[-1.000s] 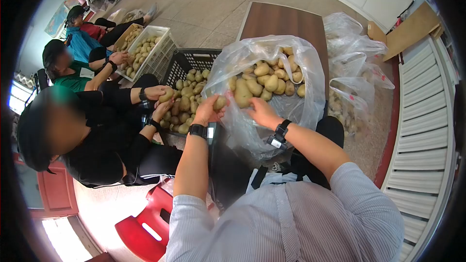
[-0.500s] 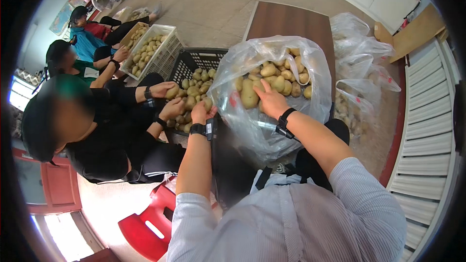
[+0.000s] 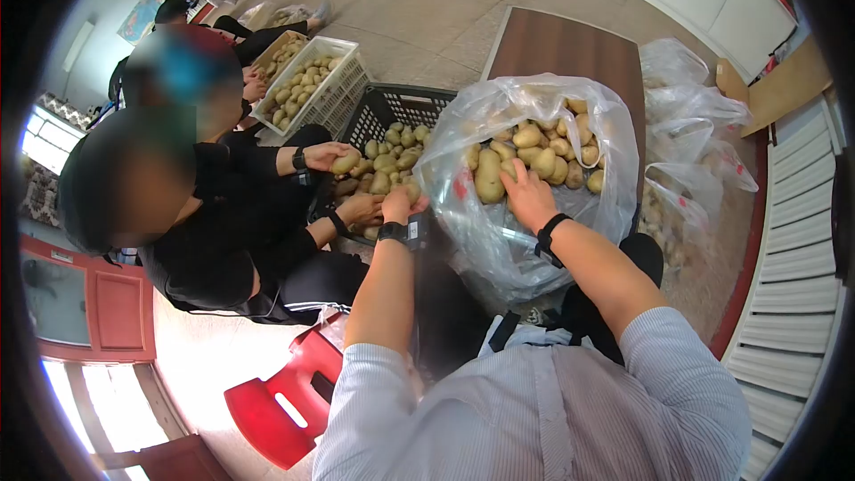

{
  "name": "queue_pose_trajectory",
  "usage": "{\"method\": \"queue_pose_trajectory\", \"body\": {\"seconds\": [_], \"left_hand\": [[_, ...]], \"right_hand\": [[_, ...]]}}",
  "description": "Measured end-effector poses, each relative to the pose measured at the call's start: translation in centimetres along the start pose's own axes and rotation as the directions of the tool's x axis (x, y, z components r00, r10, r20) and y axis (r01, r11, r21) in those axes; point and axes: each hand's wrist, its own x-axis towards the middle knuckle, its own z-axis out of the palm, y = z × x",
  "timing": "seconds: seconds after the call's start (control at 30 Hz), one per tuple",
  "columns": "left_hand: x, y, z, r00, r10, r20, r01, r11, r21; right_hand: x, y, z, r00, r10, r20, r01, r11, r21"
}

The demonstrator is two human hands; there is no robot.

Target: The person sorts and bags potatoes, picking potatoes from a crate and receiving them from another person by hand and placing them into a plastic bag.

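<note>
My left hand (image 3: 403, 205) is at the near right edge of a black crate (image 3: 405, 105) of potatoes. Its fingers are closed on a potato (image 3: 411, 188), partly hidden by the hand. My right hand (image 3: 532, 199) reaches into a big clear plastic bag (image 3: 445, 147) of potatoes, its fingertips closed around a potato (image 3: 509, 167) beside a long, large potato (image 3: 489, 176). A co-worker in black at my left holds a potato (image 3: 346, 163) in one hand (image 3: 322, 157); their other hand (image 3: 361, 209) is over the crate, close to my left hand.
The bag rests against a brown table (image 3: 565, 49). Several filled plastic bags (image 3: 681, 147) lie on the floor at right, beside a white radiator (image 3: 784, 258). A white crate (image 3: 343, 80) of potatoes stands beyond the black one. A red chair (image 3: 276, 410) is at lower left.
The view has shifted, so the scene sits farther right. My right hand has drawn back slightly and its fingers have closed in. My left hand stays at the crate's edge.
</note>
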Motion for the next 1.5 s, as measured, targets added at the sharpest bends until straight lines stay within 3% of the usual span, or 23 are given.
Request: {"method": "queue_pose_trajectory", "body": {"seconds": [0.07,0.37,0.4,0.43,0.47,0.53,0.57,0.6,0.63,0.67,0.7,0.77,0.83,0.9,1.0,1.03,1.1,1.23,1.27,1.3,1.33,1.4,1.5], "left_hand": [[-0.6,0.4,0.0,0.999,0.020,-0.045,-0.021,0.999,-0.026],[-0.9,0.6,-0.5,0.990,0.056,-0.127,-0.058,0.998,-0.017],[0.9,0.2,-1.8,0.978,0.182,-0.098,-0.144,0.940,0.308],[1.5,0.0,-2.5,0.970,0.235,-0.067,-0.179,0.872,0.456],[2.1,-0.3,-3.2,0.957,0.287,-0.036,-0.211,0.778,0.591],[1.9,-0.5,-3.6,0.869,0.481,0.118,-0.333,0.390,0.859],[1.9,-0.7,-3.8,0.870,0.482,0.101,-0.323,0.404,0.856],[0.9,-0.2,-3.7,0.791,0.541,0.285,-0.342,0.005,0.940],[0.2,0.2,-3.9,0.718,0.511,0.473,-0.292,-0.396,0.871],[-0.5,0.4,-3.7,0.724,0.521,0.452,-0.254,-0.408,0.877],[1.3,0.0,-3.9,0.799,0.494,0.343,-0.166,-0.366,0.916],[1.9,-0.3,-4.0,0.786,0.552,0.277,-0.148,-0.268,0.952],[1.3,0.1,-3.7,0.785,0.561,0.262,-0.150,-0.238,0.960],[0.5,0.3,-3.2,0.788,0.559,0.257,-0.163,-0.214,0.963],[-0.3,0.4,-3.7,0.780,0.517,0.352,-0.147,-0.395,0.907],[-0.1,0.4,-3.9,0.781,0.515,0.355,-0.151,-0.395,0.906],[1.1,0.2,-4.0,0.811,0.524,0.261,-0.137,-0.264,0.955],[4.1,-1.3,-4.1,0.788,0.516,0.334,-0.190,-0.312,0.931],[4.4,-1.5,-4.2,0.865,0.462,0.195,-0.336,0.246,0.909],[1.4,-0.5,-2.6,0.948,0.316,0.034,-0.283,0.792,0.541],[-0.3,-0.1,-1.6,0.979,0.203,-0.029,-0.191,0.955,0.225],[-1.8,0.0,-0.3,0.994,0.110,-0.029,-0.111,0.994,-0.023],[-3.1,0.4,0.7,0.996,0.081,0.032,-0.079,0.995,-0.061]], "right_hand": [[-0.5,0.1,0.3,0.994,-0.043,-0.105,0.041,0.999,-0.017],[-3.0,0.3,-0.5,0.999,-0.023,-0.033,0.021,0.997,-0.079],[-3.4,0.4,-0.4,0.999,-0.026,-0.033,0.023,0.997,-0.080],[-3.8,0.6,-0.3,0.996,-0.050,-0.070,0.044,0.995,-0.085],[-4.2,0.7,-0.1,0.992,-0.075,-0.105,0.066,0.994,-0.089],[-5.1,0.6,-0.8,0.997,-0.050,-0.065,0.046,0.997,-0.066],[-5.4,0.4,-1.0,0.999,-0.023,-0.027,0.022,0.999,-0.039],[-5.8,0.5,-0.8,0.999,-0.044,-0.016,0.043,0.998,-0.037],[-6.3,1.0,-0.2,0.999,-0.040,-0.018,0.040,0.999,-0.032],[-6.6,1.3,0.3,0.999,-0.038,-0.022,0.037,0.999,-0.025],[-7.2,1.3,0.5,0.998,-0.060,-0.018,0.060,0.998,-0.015],[-7.8,1.4,0.0,1.000,-0.012,0.026,0.013,0.999,-0.038],[-7.4,1.5,0.2,0.997,-0.051,-0.057,0.048,0.998,-0.049],[-8.0,1.7,0.3,1.000,0.016,0.018,-0.015,0.998,-0.059],[-8.1,1.8,0.6,0.998,0.049,-0.028,-0.050,0.998,-0.036],[-8.1,1.9,0.6,0.998,0.052,-0.027,-0.053,0.998,-0.039],[-8.0,2.1,0.6,0.994,0.099,0.038,-0.099,0.995,-0.016],[-7.9,2.5,0.9,0.982,0.167,0.092,-0.165,0.986,-0.030],[-8.1,2.6,1.0,0.979,0.181,0.097,-0.180,0.983,-0.015],[-8.2,2.7,1.0,0.975,0.195,0.103,-0.195,0.981,-0.001],[-8.2,2.7,0.9,0.975,0.197,0.101,-0.197,0.980,-0.002],[-8.4,2.7,0.9,0.980,0.171,0.099,-0.172,0.985,0.000],[-8.6,2.6,1.2,0.974,0.204,0.101,-0.209,0.977,0.035]]}}
